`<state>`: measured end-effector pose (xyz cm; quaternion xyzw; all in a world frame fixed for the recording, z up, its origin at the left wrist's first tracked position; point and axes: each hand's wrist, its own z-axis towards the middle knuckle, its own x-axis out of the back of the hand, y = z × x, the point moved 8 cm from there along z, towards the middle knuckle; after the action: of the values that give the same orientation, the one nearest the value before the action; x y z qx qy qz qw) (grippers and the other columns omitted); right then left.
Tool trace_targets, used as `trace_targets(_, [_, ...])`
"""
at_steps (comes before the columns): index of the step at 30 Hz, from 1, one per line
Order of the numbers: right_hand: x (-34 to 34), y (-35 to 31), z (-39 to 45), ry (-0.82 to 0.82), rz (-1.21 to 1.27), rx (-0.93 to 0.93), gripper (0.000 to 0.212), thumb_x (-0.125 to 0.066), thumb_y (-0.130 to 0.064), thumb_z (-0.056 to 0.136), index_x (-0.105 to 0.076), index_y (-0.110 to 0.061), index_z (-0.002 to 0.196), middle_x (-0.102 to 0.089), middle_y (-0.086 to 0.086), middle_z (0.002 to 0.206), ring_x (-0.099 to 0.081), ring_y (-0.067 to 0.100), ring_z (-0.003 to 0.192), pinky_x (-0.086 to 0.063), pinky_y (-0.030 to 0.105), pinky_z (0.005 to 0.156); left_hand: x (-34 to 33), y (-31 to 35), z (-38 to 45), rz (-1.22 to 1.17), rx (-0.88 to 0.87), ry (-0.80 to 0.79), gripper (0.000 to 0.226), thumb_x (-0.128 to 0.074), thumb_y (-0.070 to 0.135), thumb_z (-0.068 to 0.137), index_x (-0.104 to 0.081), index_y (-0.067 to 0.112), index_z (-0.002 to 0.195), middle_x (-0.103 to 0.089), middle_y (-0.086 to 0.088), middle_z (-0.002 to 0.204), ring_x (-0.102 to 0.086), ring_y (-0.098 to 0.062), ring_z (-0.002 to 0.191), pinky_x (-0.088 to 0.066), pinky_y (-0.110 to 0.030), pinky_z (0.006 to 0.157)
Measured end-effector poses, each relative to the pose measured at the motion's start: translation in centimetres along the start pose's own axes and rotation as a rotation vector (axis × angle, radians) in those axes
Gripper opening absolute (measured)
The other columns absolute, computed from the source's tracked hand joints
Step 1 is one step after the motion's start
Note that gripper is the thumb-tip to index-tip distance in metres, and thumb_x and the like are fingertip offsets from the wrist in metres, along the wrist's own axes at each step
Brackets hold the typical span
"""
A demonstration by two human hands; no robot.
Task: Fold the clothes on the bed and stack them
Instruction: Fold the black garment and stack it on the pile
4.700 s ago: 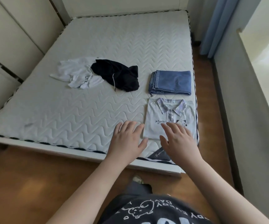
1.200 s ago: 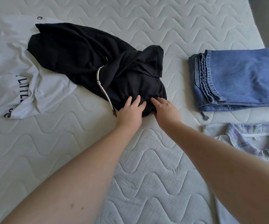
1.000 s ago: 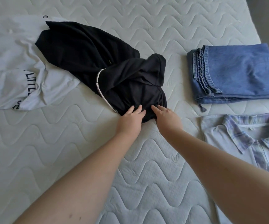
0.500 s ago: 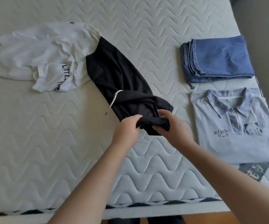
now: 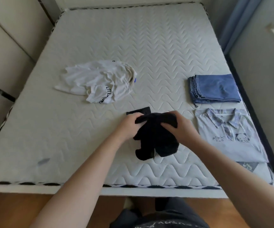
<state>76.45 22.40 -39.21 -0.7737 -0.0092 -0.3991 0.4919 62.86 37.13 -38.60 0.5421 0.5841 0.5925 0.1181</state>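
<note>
A crumpled black garment hangs bunched between both hands over the near middle of the bed. My left hand grips its upper left edge and my right hand grips its upper right edge. One black corner lies flat on the mattress behind my left hand. A rumpled white T-shirt with black lettering lies unfolded further back on the left. Folded blue jeans sit at the right edge, and a folded pale polo shirt with a plaid collar lies in front of them.
Cream wardrobe panels stand along the bed's left side. A blue curtain and a wall flank the right side. Wooden floor shows in front of the bed's near edge.
Both hands pulled the black garment off the white T-shirt and toward the near edge, lifting it into a bunch. The camera view drew back from the bed.
</note>
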Motion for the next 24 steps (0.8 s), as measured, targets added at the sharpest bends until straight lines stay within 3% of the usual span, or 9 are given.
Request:
trace_targets(3, [-0.6, -3.6, -1.9, 0.010, 0.081, -0.038, 0.040, -0.066, -0.054, 0.083, -0.061, -0.030, 0.116, -0.068, -0.011, 0.101, -0.064, 0.010, 0.093, -0.052, 0.032, 0.081, 3.9, 0.5, -2.0, 0.003, -0.054, -0.011, 0.014, -0.063, 0.038, 0.092, -0.065, 0.033, 0.078, -0.061, 0.023, 0.063, -0.055, 0.007, 0.060, -0.037, -0.008, 0.053])
trace_targets(6, [-1.0, -7.2, -3.3, 0.064, 0.298, -0.106, 0.034, -0.069, -0.050, 0.083, -0.067, -0.029, 0.109, -0.072, -0.012, 0.095, -0.069, 0.006, 0.086, -0.055, 0.026, 0.074, 6.6, 0.8, -4.2, 0.013, -0.112, 0.053, 0.004, -0.064, 0.039, 0.091, -0.065, 0.035, 0.091, -0.065, 0.023, 0.078, -0.059, 0.007, 0.074, -0.044, -0.012, 0.068])
trace_targets(8, [-1.6, -9.1, -3.9, 0.082, 0.530, -0.171, 0.025, -0.072, -0.043, 0.084, -0.069, -0.025, 0.102, -0.076, -0.005, 0.092, -0.072, 0.010, 0.083, -0.056, 0.025, 0.067, 7.7, 0.8, -5.5, 0.006, -0.169, 0.146, 0.024, -0.063, 0.037, 0.093, -0.059, 0.034, 0.116, -0.063, 0.019, 0.107, -0.058, 0.004, 0.097, -0.047, -0.019, 0.086])
trace_targets(10, [-2.0, -10.5, -4.5, 0.087, 0.685, -0.220, 0.020, -0.073, -0.037, 0.086, -0.068, -0.023, 0.100, -0.076, -0.001, 0.094, -0.073, 0.010, 0.083, -0.055, 0.022, 0.062, 8.2, 0.7, -7.2, 0.002, -0.237, 0.212, 0.043, -0.060, 0.042, 0.094, -0.047, 0.033, 0.134, -0.054, 0.013, 0.128, -0.052, -0.001, 0.113, -0.040, -0.015, 0.092])
trace_targets(14, [-2.4, -13.1, -5.2, 0.031, 0.992, -0.238, 0.023, -0.070, -0.022, 0.090, -0.064, -0.008, 0.109, -0.074, 0.009, 0.104, -0.073, 0.017, 0.093, -0.059, 0.029, 0.071, 6.4, -0.4, -9.9, -0.154, -0.285, 0.088, 0.069, -0.063, 0.057, 0.085, -0.032, 0.039, 0.145, -0.044, 0.017, 0.142, -0.045, 0.006, 0.124, -0.036, -0.006, 0.096])
trace_targets(18, [-1.7, -15.4, -5.8, -0.047, 1.226, -0.176, 0.031, -0.063, -0.015, 0.094, -0.059, 0.001, 0.120, -0.072, 0.013, 0.113, -0.069, 0.023, 0.105, -0.058, 0.031, 0.081, 4.2, -1.8, -9.9, -0.099, -0.242, 0.004, 0.092, -0.078, 0.039, 0.079, -0.021, 0.037, 0.151, -0.041, 0.014, 0.149, -0.043, -0.002, 0.131, -0.036, -0.024, 0.107])
trace_targets(20, [-1.0, -16.2, -5.8, -0.078, 1.274, -0.133, 0.038, -0.063, -0.016, 0.092, -0.056, 0.001, 0.126, -0.068, 0.015, 0.121, -0.066, 0.024, 0.111, -0.057, 0.033, 0.087, 4.5, -2.4, -8.9, -0.004, -0.158, 0.047, 0.079, -0.074, 0.039, 0.081, -0.031, 0.038, 0.146, -0.051, 0.016, 0.137, -0.050, -0.003, 0.118, -0.039, -0.026, 0.098])
trace_targets(24, [1.1, -16.1, -5.2, -0.068, 1.261, -0.075, 0.047, -0.065, -0.003, 0.087, -0.051, 0.002, 0.132, -0.065, 0.018, 0.122, -0.067, 0.025, 0.109, -0.057, 0.029, 0.084, 5.3, -3.0, -6.5, 0.247, -0.116, 0.040, 0.032, -0.064, 0.048, 0.087, -0.064, 0.028, 0.112, -0.071, 0.007, 0.098, -0.065, -0.018, 0.096, -0.051, -0.034, 0.083])
